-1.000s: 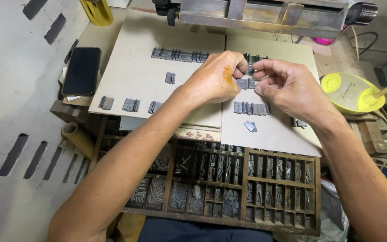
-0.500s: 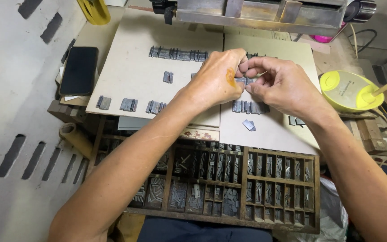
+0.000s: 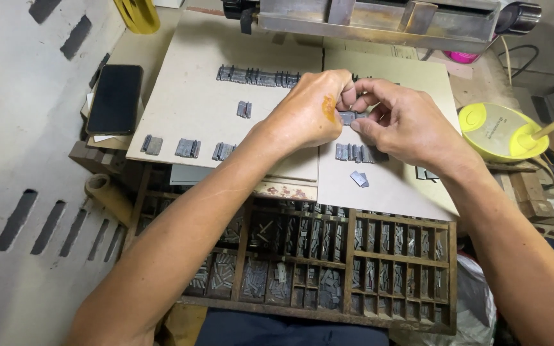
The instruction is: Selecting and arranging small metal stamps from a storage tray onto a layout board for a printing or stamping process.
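Metal type pieces (image 3: 349,117) sit pinched between my left hand (image 3: 309,115) and right hand (image 3: 405,125), fingers closed around them, mostly hiding the cluster from view.

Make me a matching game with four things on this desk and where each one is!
Things:
1. black phone
2. yellow bowl
3. wooden tray with compartments
4. long row of grey metal pieces

Places:
A. far right, with a wooden stick in it
B. on the left edge of the desk, lying flat
C. at the top of the left cardboard sheet
D. nearest the person, below the cardboard sheets

Pairs: 1-B, 2-A, 3-D, 4-C
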